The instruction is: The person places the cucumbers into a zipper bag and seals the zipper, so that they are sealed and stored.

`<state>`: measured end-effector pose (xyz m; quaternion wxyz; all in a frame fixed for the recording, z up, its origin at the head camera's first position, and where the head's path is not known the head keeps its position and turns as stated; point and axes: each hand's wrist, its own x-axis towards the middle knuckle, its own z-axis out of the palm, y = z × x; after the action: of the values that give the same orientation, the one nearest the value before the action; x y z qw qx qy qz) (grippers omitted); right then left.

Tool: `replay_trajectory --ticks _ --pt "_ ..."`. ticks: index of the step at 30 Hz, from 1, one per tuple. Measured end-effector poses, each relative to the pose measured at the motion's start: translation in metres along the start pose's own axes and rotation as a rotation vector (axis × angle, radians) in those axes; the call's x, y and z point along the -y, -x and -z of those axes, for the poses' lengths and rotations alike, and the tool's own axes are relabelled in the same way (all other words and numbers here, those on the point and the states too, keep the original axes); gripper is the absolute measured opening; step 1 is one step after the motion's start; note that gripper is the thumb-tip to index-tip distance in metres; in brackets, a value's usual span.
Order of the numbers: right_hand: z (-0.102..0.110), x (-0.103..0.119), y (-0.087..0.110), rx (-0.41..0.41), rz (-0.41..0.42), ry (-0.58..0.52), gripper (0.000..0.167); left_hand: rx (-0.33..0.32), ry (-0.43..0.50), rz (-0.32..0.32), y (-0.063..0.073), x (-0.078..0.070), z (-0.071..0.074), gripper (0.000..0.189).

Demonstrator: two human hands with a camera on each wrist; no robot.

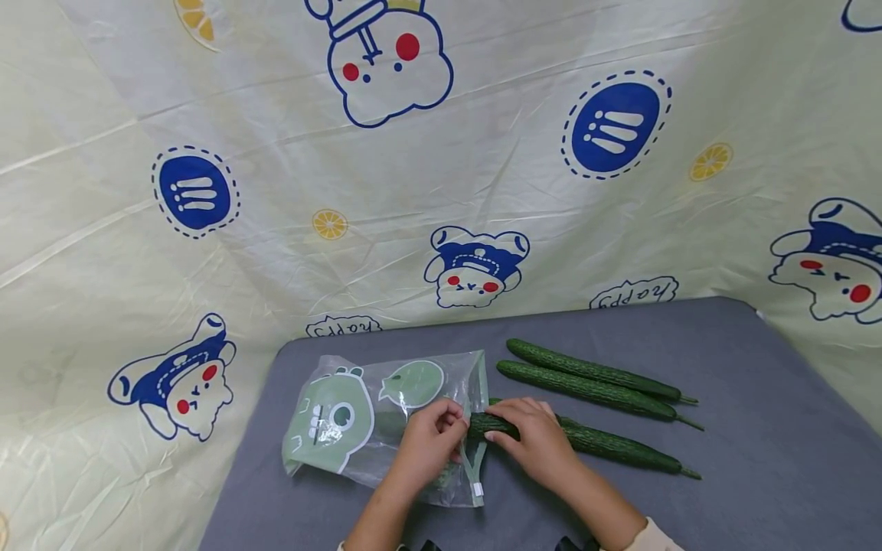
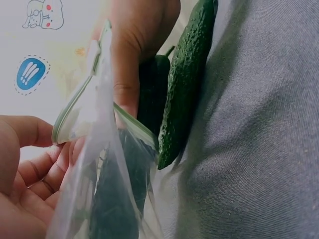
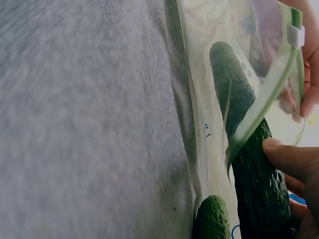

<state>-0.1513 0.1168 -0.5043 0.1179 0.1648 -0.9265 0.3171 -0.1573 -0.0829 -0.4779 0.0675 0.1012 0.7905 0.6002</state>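
A clear zip bag [image 1: 403, 383] with green cartoon prints lies on the table, its open end to the right. My left hand [image 1: 430, 444] pinches the lip of that opening between thumb and fingers. My right hand [image 1: 534, 436] grips a dark green cucumber [image 3: 261, 184]; its front end is inside the bag, behind the green zip edge. Another cucumber [image 1: 620, 448] lies outside, passing by the right hand, its tip beside the bag in the left wrist view. In the head view, the right hand hides the held cucumber's rear end.
Two more cucumbers, one farther back [image 1: 586, 363] and one nearer [image 1: 586, 389], lie side by side behind the right hand. A white slider [image 1: 478, 490] sits at the near end of the zip. The grey tabletop [image 1: 772, 459] meets a printed curtain [image 1: 551, 229] at the back.
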Motion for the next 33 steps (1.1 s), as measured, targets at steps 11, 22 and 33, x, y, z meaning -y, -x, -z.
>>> replay_trajectory --ticks 11,22,33 --pt "-0.008 0.003 -0.006 0.071 0.0 -0.026 0.038 0.009 0.023 0.002 -0.001 0.0 0.002 0.011" --pt "-0.006 -0.005 -0.001 0.183 0.014 -0.043 0.036 0.013 0.074 0.013 -0.001 0.0 0.004 0.013" --pt "0.013 -0.016 0.017 0.324 -0.07 -0.02 0.047 0.006 0.102 0.034 0.0 -0.001 0.003 0.012"
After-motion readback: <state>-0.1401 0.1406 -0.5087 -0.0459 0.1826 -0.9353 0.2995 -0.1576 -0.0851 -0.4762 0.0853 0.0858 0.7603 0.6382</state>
